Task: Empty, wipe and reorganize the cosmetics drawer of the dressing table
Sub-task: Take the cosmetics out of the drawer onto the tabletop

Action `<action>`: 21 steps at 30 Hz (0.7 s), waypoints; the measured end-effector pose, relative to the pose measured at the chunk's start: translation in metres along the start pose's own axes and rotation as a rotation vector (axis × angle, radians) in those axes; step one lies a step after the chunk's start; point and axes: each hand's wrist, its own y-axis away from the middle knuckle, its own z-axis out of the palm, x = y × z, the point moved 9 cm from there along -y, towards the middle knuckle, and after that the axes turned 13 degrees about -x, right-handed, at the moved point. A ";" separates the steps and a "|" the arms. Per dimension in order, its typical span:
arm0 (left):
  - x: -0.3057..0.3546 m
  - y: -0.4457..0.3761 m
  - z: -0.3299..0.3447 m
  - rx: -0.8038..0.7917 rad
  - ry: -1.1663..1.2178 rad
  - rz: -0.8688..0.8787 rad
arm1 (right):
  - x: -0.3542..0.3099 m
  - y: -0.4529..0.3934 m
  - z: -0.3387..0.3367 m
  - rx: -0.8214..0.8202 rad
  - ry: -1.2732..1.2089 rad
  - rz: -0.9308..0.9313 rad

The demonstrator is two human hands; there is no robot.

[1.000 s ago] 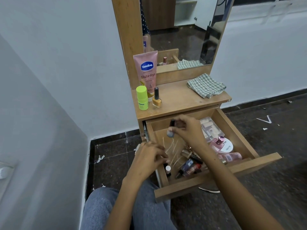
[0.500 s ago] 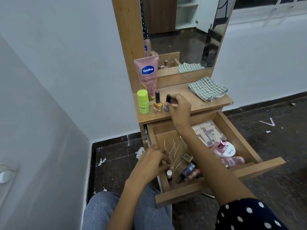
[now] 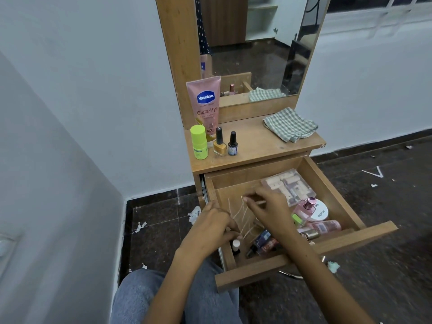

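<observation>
on the dressing table (image 3: 257, 146) a "vaseline gluta-hya" tube (image 3: 205, 106); both hands (image 3: 210, 230) (image 3: 268, 206) loosely curled over the drawer (image 3: 327, 183), grip unclear

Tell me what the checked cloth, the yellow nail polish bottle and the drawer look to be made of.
Checked cloth: soft woven fabric, matte; it folds and rumples.
Yellow nail polish bottle: probably clear glass, glossy, with a black, likely plastic, cap.
Drawer: wood-look board, likely laminate; even grain, flat satin surface.

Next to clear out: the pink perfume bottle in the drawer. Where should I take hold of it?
Grip the pink perfume bottle by its body just under the cap, coming from above. It leans against the white round jar, cap uppermost, with the right hand nearby.
</observation>
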 end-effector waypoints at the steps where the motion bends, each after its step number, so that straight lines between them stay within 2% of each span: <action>1: 0.001 0.000 0.001 -0.001 -0.010 -0.004 | 0.005 0.003 0.003 -0.032 -0.023 0.031; 5: 0.005 -0.002 0.003 0.003 -0.084 -0.008 | 0.016 0.004 0.011 -0.068 -0.126 0.112; 10: 0.009 -0.009 0.006 0.037 -0.125 -0.012 | 0.031 -0.002 0.021 -0.125 -0.116 0.221; 12: 0.005 -0.010 0.002 0.130 -0.066 -0.029 | 0.036 -0.001 0.024 -0.163 -0.140 0.264; 15: 0.000 0.001 -0.022 0.381 0.040 -0.078 | 0.037 0.000 0.026 -0.219 -0.269 0.299; 18: 0.000 0.015 -0.045 0.577 0.140 -0.088 | 0.017 -0.001 0.033 -0.328 -0.289 0.169; 21: 0.002 0.019 -0.057 0.662 0.181 -0.086 | 0.003 -0.004 0.034 -0.299 -0.284 0.076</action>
